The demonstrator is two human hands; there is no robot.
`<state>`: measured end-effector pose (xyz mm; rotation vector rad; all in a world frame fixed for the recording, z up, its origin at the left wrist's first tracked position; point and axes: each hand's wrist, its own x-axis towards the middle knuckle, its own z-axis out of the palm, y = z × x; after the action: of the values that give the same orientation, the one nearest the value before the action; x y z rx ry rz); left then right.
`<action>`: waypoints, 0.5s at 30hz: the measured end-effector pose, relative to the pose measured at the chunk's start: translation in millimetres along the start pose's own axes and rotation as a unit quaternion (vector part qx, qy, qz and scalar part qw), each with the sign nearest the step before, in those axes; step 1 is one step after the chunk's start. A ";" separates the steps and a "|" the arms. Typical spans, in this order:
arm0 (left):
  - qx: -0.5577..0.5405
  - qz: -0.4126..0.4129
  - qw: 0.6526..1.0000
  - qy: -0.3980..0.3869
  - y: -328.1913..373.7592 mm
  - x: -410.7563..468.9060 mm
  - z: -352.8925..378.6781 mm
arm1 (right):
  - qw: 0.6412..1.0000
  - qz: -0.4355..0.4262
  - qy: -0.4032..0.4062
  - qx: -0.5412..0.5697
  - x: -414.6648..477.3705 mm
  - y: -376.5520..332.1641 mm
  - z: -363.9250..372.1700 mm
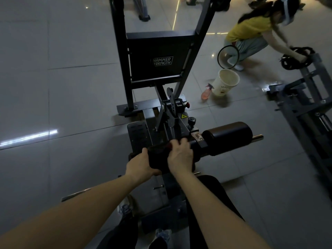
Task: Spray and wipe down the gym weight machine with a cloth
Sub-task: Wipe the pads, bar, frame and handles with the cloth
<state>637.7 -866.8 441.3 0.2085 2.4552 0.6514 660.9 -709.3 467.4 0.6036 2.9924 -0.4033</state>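
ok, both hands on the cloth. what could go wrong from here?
The left hand and right hand grip the cloth on the machine arm near the pivot plate; if it swings, they could get pinched. The spray bottle sits on the floor by the bucket, likely out of reach.

Far right: person in yellow top (251, 27) crouching, hands on blk weight plates (291, 62) on grey rack (312, 72). White bucket (224, 85) on tile floor (71, 96), mid-right. Blk-rimmed round lid (218, 57) just beyond it. Light streak (28, 137) on tiles, left.
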 end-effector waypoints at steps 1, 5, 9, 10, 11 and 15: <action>-0.019 0.001 1.000 -0.008 -2.6 0.6 -0.5 | 0.997 -0.067 -0.034 0.013 -14.4 -15.1 3.7; -0.129 -0.023 0.990 -0.058 -14.6 10.2 -10.8 | 0.966 -0.225 -0.124 0.023 -21.3 -14.0 -10.4; -0.199 -0.042 0.976 -0.077 -16.0 16.1 -11.0 | 0.996 -0.081 -0.040 -0.019 14.4 46.9 -25.5; -0.193 -0.044 0.977 -0.083 -14.2 15.8 -9.2 | 0.999 -0.033 -0.025 -0.027 23.3 60.2 -30.1; -0.177 -0.041 0.980 -0.084 -11.2 14.9 -8.2 | 0.999 0.010 -0.017 -0.033 31.6 70.3 -35.2; -0.041 -0.023 0.999 -0.026 -1.1 4.8 -5.4 | 0.994 0.107 -0.016 -0.017 48.6 65.1 -34.6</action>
<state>630.7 -868.6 442.2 0.1333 2.3711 0.7164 641.1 -624.1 479.6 0.8944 2.8569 -0.3413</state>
